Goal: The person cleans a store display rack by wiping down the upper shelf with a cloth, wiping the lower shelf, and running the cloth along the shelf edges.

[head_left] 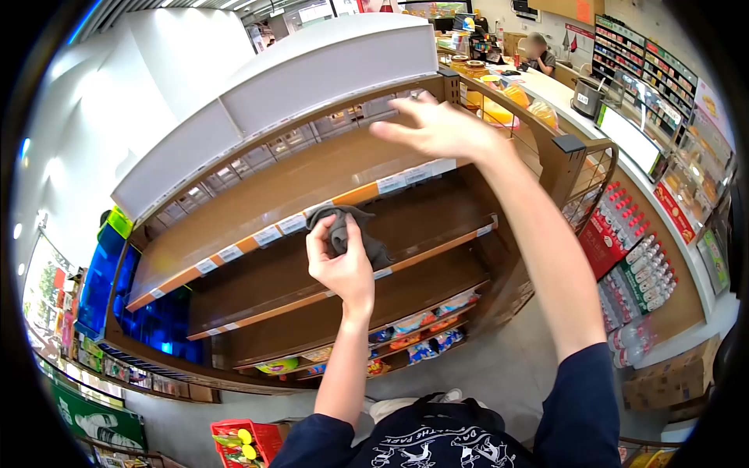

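Observation:
My left hand point(343, 261) is closed around a dark grey cloth point(341, 228), whose loose end hangs down to the right. It is held in front of the brown shelf unit point(273, 269), close to the orange front strip with price labels point(268, 235). Over the right end of the top shelf point(312, 168), my right hand point(433, 129) is raised with its fingers spread and nothing in it. Whether the cloth touches the shelf edge I cannot tell.
Bagged snacks point(421, 351) fill the lowest shelves. Bottle packs point(644, 273) and a cardboard box point(671, 374) stand at the right, below the counter point(577, 117), with a person point(538, 58) behind it. A red basket point(269, 441) sits on the floor near my left side.

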Motion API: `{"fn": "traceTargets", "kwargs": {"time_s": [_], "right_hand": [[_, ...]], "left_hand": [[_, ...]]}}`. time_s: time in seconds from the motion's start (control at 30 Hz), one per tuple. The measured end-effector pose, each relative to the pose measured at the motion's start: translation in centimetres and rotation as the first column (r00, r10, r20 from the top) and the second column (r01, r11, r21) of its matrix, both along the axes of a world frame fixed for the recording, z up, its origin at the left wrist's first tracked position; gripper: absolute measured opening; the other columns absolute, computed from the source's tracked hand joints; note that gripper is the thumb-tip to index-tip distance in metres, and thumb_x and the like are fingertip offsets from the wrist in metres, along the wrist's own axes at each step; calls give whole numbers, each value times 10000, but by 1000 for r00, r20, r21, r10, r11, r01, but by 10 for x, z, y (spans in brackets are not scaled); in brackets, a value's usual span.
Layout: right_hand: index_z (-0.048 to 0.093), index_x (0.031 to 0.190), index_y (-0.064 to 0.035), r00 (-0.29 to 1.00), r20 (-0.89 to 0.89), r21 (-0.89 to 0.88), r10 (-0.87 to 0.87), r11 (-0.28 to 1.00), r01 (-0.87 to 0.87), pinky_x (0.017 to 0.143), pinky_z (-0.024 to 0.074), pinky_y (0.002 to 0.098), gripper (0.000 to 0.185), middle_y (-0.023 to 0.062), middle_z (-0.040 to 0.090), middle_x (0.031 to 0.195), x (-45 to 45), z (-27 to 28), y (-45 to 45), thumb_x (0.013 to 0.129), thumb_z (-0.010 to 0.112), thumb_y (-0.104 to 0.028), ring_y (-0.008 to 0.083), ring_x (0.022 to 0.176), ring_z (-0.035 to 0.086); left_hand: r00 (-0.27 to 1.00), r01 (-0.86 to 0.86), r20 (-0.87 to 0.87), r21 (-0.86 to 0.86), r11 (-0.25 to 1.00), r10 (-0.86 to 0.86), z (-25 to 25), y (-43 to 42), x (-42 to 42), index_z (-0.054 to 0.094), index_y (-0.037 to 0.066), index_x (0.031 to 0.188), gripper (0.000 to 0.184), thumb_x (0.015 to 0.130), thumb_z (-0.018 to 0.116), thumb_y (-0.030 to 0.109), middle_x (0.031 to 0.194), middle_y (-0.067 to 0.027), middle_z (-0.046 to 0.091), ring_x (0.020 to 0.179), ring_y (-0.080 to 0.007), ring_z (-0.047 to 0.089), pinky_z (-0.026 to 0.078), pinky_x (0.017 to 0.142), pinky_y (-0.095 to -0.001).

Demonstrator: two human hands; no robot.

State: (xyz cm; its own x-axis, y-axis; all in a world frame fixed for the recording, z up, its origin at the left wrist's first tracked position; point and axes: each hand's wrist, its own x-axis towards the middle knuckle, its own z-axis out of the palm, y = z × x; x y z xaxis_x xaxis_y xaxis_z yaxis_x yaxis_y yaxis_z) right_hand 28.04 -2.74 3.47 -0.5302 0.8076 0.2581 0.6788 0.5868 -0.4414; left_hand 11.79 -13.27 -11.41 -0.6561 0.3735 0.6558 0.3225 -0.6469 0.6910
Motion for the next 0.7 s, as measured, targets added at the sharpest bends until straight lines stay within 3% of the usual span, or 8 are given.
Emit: {"fn": "traceTargets", "kwargs": {"time_s": [0.03, 0.13, 0.17, 0.3, 0.4, 0.5, 0.63, 0.7], "right_hand": [[363, 1455, -31, 986, 103, 69, -129, 990, 122, 1156, 239, 448, 1006, 279, 297, 1498, 14, 6, -6, 811, 441, -800, 380, 1437, 214], [385, 1441, -20, 973, 194, -65, -127, 988, 142, 1158, 232, 457, 1032, 301, 292, 1490, 29, -9, -7, 787, 453, -816, 371, 1440, 209], [394, 1434, -13, 962, 234, 10, -142, 990, 144, 1166, 213, 460, 1034, 281, 307, 1492, 28, -25, 2, 792, 426, -823, 360, 1442, 212], [455, 1381, 35, 982, 154, 82, -105, 992, 93, 1173, 191, 468, 1063, 295, 434, 1402, 25, -42, 8, 775, 417, -837, 370, 1384, 338], [481, 1362, 37, 975, 193, 101, -112, 990, 93, 1164, 204, 465, 1063, 276, 455, 1395, 23, -43, 12, 769, 413, -841, 364, 1374, 357], [510, 1342, 34, 975, 181, 133, -125, 986, 101, 1146, 227, 460, 1056, 258, 484, 1380, 21, -44, 11, 757, 424, -842, 359, 1368, 368], [527, 1333, 18, 978, 161, 140, -130, 984, 107, 1141, 239, 448, 1056, 236, 529, 1344, 21, -43, 9, 737, 440, -849, 346, 1351, 395], [509, 1343, 23, 975, 192, 57, -110, 993, 101, 1175, 181, 452, 1035, 207, 472, 1413, 22, -38, 7, 757, 454, -828, 347, 1400, 319]], "left_hand": [[1000, -22, -20, 0, 1000, 22, -1, 1, 0, 618, -31, 1008, 175, 856, 700, -1, 904, -54, 657, 805, -86, 592, 494, 750, -227], [999, -24, 23, -7, 1000, 24, 4, 0, 10, 609, -37, 1008, 172, 863, 692, 4, 902, -70, 663, 800, -97, 609, 505, 744, -234], [997, -11, 76, 17, 1000, 9, 4, 2, 14, 605, -39, 1008, 172, 865, 690, 7, 903, -77, 666, 798, -101, 616, 511, 742, -237], [992, -35, 119, -13, 999, 36, 9, 2, 24, 609, -37, 1007, 176, 863, 694, 16, 901, -87, 672, 786, -114, 629, 518, 734, -241], [984, -57, -174, -43, 997, 49, 9, 14, 37, 626, -38, 985, 185, 833, 716, 16, 879, -61, 662, 773, -94, 605, 502, 707, -233], [988, 103, -109, -70, 992, -110, 14, 21, 52, 632, -37, 980, 190, 824, 725, 17, 873, -47, 658, 767, -68, 589, 481, 694, -207], [989, 87, 118, 25, 996, -89, 9, 16, 52, 631, -36, 985, 190, 830, 724, 24, 881, -64, 673, 773, -87, 611, 506, 700, -236], [990, 53, 132, -13, 999, -50, 9, 19, 61, 631, -34, 986, 183, 836, 718, 26, 877, -58, 669, 770, -83, 606, 499, 701, -229]]}}
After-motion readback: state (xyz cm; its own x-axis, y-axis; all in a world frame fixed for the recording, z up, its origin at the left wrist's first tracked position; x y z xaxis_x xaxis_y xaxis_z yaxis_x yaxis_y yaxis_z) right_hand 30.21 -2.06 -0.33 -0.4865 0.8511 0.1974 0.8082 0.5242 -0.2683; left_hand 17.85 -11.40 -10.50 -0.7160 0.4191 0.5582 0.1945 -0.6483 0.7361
